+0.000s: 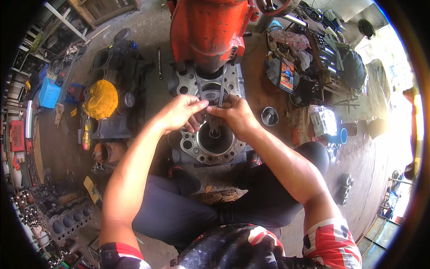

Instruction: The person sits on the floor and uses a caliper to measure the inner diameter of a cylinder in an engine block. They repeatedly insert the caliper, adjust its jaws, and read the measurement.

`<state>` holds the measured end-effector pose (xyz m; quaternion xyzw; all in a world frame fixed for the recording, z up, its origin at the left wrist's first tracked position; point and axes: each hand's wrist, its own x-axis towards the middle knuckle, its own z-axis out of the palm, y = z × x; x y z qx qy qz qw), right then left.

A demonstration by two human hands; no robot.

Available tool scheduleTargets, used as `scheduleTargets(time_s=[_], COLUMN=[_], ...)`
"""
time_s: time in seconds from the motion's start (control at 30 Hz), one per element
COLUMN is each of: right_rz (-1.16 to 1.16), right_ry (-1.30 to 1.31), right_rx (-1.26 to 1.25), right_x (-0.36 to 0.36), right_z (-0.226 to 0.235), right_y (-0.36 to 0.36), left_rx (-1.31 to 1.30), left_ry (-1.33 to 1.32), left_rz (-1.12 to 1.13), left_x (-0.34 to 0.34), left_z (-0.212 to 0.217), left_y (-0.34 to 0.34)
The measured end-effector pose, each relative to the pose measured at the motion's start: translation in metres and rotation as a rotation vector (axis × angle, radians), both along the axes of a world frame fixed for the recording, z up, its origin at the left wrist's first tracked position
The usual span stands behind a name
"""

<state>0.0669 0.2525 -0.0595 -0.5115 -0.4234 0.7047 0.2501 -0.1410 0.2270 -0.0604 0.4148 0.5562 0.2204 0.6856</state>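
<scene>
Below a red machine head [210, 33] lies a grey metal engine block [186, 80] with round bores and bolt holes in its top face. Over it, my right hand [235, 114] is closed, pinching a slim two-legged metal tool [221, 92] that looks like a caliper. My left hand [181, 114] meets it from the other side; thumb and forefinger press together at the tool, the other fingers curled. The legs spread away from me, toward the machine head. Under my hands is the near bore [216, 143], with a small metal end showing inside. My fingers partly hide the tool's middle.
Left of the block is another engine block [112, 127] with a yellow cloth [101, 99] on it. A wrench [159, 62] lies beyond my left hand. To the right sit a metal cup [269, 116] and a cluttered rack [329, 67]. My bent legs flank the near side.
</scene>
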Motion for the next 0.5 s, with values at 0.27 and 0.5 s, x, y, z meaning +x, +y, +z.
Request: scheduleTargets(time_s=[0.27,0.5], right_rz=[-0.01,0.025], right_ry=[0.039,0.069], right_rx=[-0.02,-0.03], right_x=[0.0003,0.0023], right_z=[0.0012,0.0015], right_y=[0.0001,0.0011], left_rx=[0.004,0.019], left_ry=[0.0,0.0], left_rz=[0.003,-0.009], left_x=[0.0002,0.0008], left_z=[0.0006,-0.001], left_y=[0.0005,0.0006])
